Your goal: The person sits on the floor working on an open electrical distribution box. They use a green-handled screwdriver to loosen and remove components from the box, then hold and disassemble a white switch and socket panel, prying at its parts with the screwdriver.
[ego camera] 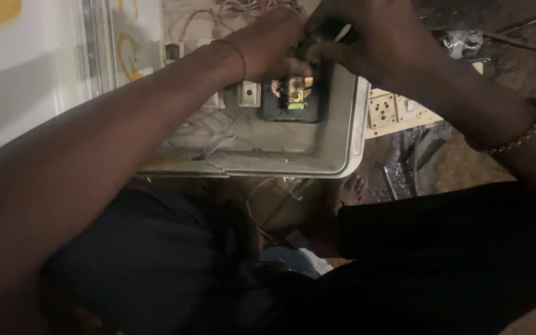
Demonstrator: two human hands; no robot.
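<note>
A white open electrical box [336, 158] lies in front of me with small white switch parts [249, 94] and a dark module [293, 96] showing copper-coloured parts inside. My left hand [268, 43] and my right hand [358, 37] meet just above that module. Both are closed around a small dark object [317, 37] with a light tip. I cannot tell what the object is. Thin wires [218, 139] run loose inside the box.
A cream socket plate [392, 111] lies on the dirt ground right of the box. A white panel with yellow marks [26, 68] stands at left. My dark-clothed knees [435, 248] fill the foreground, a bare foot [352, 189] between them. Debris [463, 42] lies at top right.
</note>
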